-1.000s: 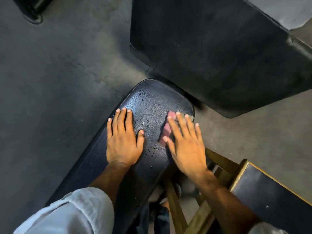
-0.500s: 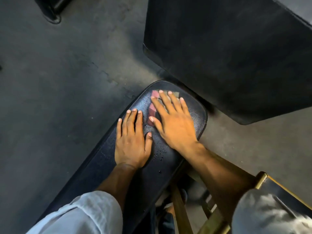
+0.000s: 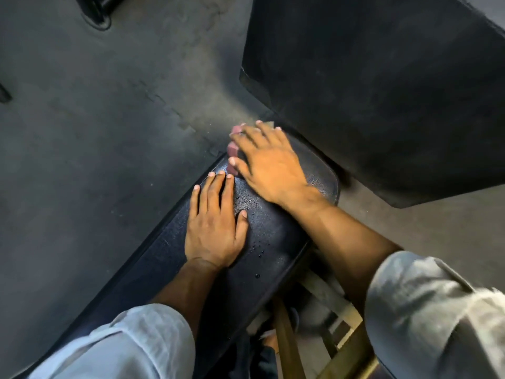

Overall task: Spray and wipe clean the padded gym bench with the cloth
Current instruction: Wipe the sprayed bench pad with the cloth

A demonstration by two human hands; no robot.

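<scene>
Padded bench [image 3: 273, 242] runs long axis from near my left sleeve [image 3: 131, 343] up and away to its rounded end under my right hand [image 3: 270, 165]; no writing readable. My right hand lies flat, fingers spread, pressing the pink cloth [image 3: 233, 149] at the far end's left edge. Left hand [image 3: 214, 228] rests flat just behind it, fingers straight together, droplets beside the thumb.

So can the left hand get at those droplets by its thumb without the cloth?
Probably yes: the left hand lies flat on the bench pad, the droplets sit just beside its thumb, nothing between. The cloth is under the right hand.
</scene>
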